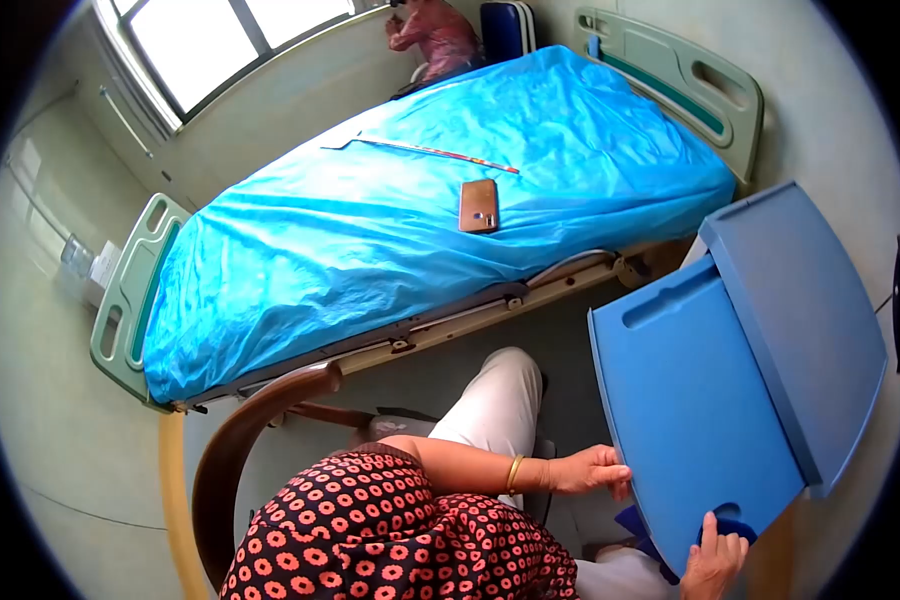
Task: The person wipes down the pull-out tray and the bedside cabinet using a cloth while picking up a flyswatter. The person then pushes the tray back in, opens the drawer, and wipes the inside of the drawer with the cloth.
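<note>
A blue pull-out tray (685,375) extends from a bedside cabinet (800,330) at my right. My left hand (588,470), below a gold bracelet (514,474), has its fingers curled at the tray's near long edge. At the tray's lower end, beside a small round recess (727,511), my right hand (715,562) grips the edge, its index finger extended and the others bent. Something dark blue shows by that hand and below the tray; I cannot make out what it is.
A bed (310,270) under a blue cover holds a brown phone (478,206) and a long thin stick (435,152). Green end boards (135,300) stand at its ends. A wooden chair arm (232,450) curves beside me. Another person (438,38) sits beyond the bed near the window.
</note>
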A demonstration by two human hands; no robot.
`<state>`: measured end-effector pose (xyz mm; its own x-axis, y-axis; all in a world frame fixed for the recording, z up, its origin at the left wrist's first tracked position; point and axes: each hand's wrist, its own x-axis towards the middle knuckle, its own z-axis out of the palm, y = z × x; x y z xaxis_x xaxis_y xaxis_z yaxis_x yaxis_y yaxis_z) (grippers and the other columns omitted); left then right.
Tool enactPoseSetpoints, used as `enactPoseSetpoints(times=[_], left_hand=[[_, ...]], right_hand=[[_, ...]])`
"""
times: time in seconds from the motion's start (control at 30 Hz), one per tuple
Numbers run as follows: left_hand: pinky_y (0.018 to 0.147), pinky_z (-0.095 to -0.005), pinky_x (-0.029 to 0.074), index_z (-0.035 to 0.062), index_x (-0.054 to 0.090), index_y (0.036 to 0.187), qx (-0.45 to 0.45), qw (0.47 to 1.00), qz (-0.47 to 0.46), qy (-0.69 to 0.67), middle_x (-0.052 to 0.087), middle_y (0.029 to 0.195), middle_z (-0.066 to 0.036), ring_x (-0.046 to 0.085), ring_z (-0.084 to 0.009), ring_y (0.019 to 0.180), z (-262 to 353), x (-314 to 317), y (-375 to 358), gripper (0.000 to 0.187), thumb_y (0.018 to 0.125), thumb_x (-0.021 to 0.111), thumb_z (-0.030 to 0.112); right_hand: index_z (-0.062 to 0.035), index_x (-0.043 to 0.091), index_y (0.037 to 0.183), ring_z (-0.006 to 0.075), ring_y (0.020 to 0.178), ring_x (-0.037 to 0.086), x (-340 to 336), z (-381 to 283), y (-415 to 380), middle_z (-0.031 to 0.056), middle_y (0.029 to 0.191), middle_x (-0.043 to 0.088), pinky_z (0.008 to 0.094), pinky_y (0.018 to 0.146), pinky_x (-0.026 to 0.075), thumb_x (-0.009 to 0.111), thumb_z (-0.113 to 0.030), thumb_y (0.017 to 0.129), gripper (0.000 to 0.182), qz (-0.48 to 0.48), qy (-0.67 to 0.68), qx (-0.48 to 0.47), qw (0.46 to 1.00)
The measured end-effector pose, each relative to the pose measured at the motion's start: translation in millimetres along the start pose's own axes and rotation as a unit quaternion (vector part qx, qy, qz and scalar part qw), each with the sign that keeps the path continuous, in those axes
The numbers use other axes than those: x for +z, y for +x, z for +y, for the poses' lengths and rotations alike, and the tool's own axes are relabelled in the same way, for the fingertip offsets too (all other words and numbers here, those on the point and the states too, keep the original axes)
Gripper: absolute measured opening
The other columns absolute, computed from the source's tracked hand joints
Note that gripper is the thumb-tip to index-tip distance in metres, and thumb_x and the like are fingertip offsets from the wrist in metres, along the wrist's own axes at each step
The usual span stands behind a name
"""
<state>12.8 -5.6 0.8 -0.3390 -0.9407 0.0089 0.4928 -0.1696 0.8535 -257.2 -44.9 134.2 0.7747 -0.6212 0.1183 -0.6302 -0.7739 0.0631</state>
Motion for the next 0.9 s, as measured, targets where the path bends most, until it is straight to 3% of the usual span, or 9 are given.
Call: enactPoseSetpoints(times=[0.2, 0.27, 0.5, 0.6, 0.7, 0.77, 0.9], left_hand=[[0.073, -0.0279, 0.047, 0.0013, 0.060, 0.090, 0.011, 0.999, -0.008, -0.031, 0.063, 0.080, -0.006, 0.060, -0.0132, 0.076, -6, 5, 2, 0.032, 0.093, 0.047, 0.031], [0.073, -0.0278, 0.048, 0.0013, 0.059, 0.090, 0.019, 0.999, -0.007, -0.035, 0.063, 0.080, -0.006, 0.060, -0.0134, 0.075, -7, 6, 2, 0.032, 0.093, 0.047, 0.031], [0.072, -0.0274, 0.048, 0.0027, 0.058, 0.089, 0.031, 0.998, -0.002, -0.052, 0.063, 0.079, -0.007, 0.061, -0.0137, 0.073, -12, 7, 5, 0.031, 0.092, 0.047, 0.032], [0.072, -0.0272, 0.048, 0.0028, 0.057, 0.091, 0.029, 0.998, -0.005, -0.052, 0.062, 0.080, -0.006, 0.060, -0.0129, 0.073, -12, 7, 5, 0.031, 0.093, 0.047, 0.032], [0.072, -0.0273, 0.048, 0.0026, 0.057, 0.093, 0.017, 1.000, 0.001, -0.026, 0.062, 0.081, -0.006, 0.059, -0.0124, 0.073, -12, 5, 5, 0.031, 0.093, 0.047, 0.032], [0.072, -0.0274, 0.048, 0.0024, 0.057, 0.094, 0.020, 0.999, -0.003, -0.033, 0.062, 0.081, -0.005, 0.059, -0.0123, 0.073, -11, 4, 5, 0.031, 0.093, 0.047, 0.032], [0.069, -0.0256, 0.048, 0.0049, 0.054, 0.089, 0.030, 0.999, 0.005, -0.026, 0.060, 0.077, -0.005, 0.059, -0.0120, 0.072, -14, 5, 7, 0.031, 0.093, 0.047, 0.034]], right_hand=[[-0.0043, 0.053, 0.120, 0.0238, 0.067, 0.046, -2, 1, -6, 0.0066, 0.068, 0.049, 0.0380, 0.069, 0.039, 0.054, -0.020, 0.080, 0.042, 0.009, -0.080, -0.042, 0.996], [-0.0032, 0.051, 0.123, 0.0267, 0.069, 0.048, 3, -3, -7, 0.0101, 0.072, 0.052, 0.0396, 0.070, 0.039, 0.051, -0.016, 0.082, 0.043, 0.016, -0.004, 0.047, 0.999], [0.0008, 0.045, 0.126, 0.0331, 0.077, 0.051, 12, -10, -7, 0.0182, 0.084, 0.058, 0.0423, 0.074, 0.040, 0.048, -0.014, 0.085, 0.044, 0.038, 0.207, 0.171, 0.963], [-0.0009, 0.046, 0.126, 0.0310, 0.075, 0.051, 21, -6, -12, 0.0163, 0.081, 0.057, 0.0409, 0.075, 0.040, 0.049, -0.015, 0.084, 0.044, 0.088, 0.149, 0.121, 0.978], [-0.0037, 0.048, 0.126, 0.0269, 0.074, 0.050, 9, -7, -2, 0.0127, 0.077, 0.056, 0.0410, 0.078, 0.039, 0.053, -0.018, 0.083, 0.045, 0.057, 0.047, 0.083, 0.994], [-0.0068, 0.049, 0.125, 0.0230, 0.074, 0.049, 1, -8, -1, 0.0089, 0.075, 0.055, 0.0422, 0.083, 0.037, 0.057, -0.023, 0.080, 0.047, -0.040, -0.074, 0.050, 0.995], [-0.0083, 0.050, 0.124, 0.0219, 0.077, 0.049, -9, -9, -2, 0.0068, 0.076, 0.055, 0.0440, 0.087, 0.035, 0.058, -0.024, 0.079, 0.049, -0.044, -0.149, 0.017, 0.988]])
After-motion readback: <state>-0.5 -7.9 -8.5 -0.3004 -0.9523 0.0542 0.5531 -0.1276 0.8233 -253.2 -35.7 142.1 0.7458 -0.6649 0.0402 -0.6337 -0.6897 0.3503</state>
